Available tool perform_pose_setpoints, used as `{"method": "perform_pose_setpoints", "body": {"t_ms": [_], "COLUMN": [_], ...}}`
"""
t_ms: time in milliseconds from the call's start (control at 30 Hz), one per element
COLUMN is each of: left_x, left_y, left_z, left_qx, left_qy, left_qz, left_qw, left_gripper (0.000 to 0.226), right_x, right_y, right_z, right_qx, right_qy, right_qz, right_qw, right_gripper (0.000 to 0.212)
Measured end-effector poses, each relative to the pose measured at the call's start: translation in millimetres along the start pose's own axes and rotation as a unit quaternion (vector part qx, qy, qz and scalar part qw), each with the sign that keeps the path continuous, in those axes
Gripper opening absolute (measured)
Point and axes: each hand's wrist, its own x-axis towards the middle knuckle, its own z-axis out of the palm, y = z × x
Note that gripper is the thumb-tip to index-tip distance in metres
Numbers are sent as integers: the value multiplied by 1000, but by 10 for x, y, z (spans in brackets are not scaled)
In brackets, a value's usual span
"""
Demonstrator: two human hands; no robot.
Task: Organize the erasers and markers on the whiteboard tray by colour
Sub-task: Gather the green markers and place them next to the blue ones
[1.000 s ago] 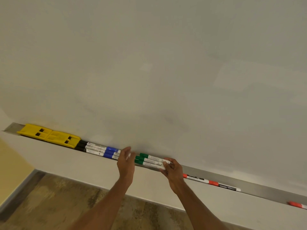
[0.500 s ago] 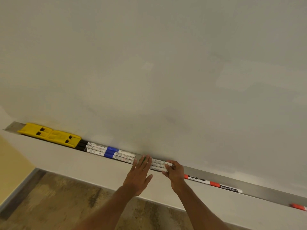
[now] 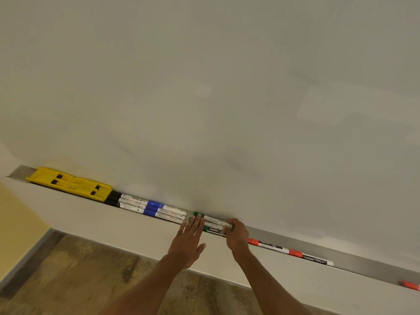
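Whiteboard (image 3: 227, 87): blank, pale, filling most of the view.

Floor (image 3: 79, 269): mottled brown, lower left, below the wall.

Tray (image 3: 352, 261): long metal ledge along the bottom edge of the whiteboard, running down to the right.

Erasers (image 3: 70, 184): two, yellow, end to end at the far left of the tray, touching.

Black markers (image 3: 127, 201): stacked side by side, just right of the erasers, caps against the second eraser.

Blue markers (image 3: 166, 212): stacked side by side, directly right of the black markers, in line with them.

Green markers (image 3: 213, 226): bundle just right of the blue markers, partly covered by both hands; a small gap of bare tray between the two groups.

Red markers (image 3: 291, 251): two, end to end, right of the green bundle; a third red one (image 3: 410, 285) well apart at the frame's right edge, cut off.

Left hand (image 3: 189, 242): flat, fingers straight and together, fingertips resting on the green caps at the bundle's left end; gripping nothing.

Right hand (image 3: 236, 235): fingers curled around the right end of the green markers, pinching them.
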Motion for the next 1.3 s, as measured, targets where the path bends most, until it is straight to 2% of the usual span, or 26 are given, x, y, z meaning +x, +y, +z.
{"method": "perform_pose_setpoints", "body": {"t_ms": [67,200,567,800,1133,1300], "left_x": [14,83,94,83,71,92], "left_y": [-35,-71,-152,-135,-56,-7], "left_z": [43,138,123,120,24,-21], "left_qx": [-35,-35,-45,-48,-63,-32], "left_qy": [10,-13,-16,-16,76,141], "left_qz": [-11,-11,-18,-27,-35,-25], "left_qw": [999,999,999,998,994,989], "left_gripper": [78,73,73,72,65,66], "right_x": [9,14,-31,-27,23,48], "right_y": [-3,-8,-82,-101,-81,-29], "right_z": [2,23,114,105,26,-69], "right_qx": [-55,-104,-89,-74,-67,-90], "right_qy": [5,-2,10,2,-11,-20], "right_qz": [-23,-17,-26,-22,-31,-82], "right_qw": [998,994,996,997,997,992], "right_gripper": [20,27,32,28,27,20]}}
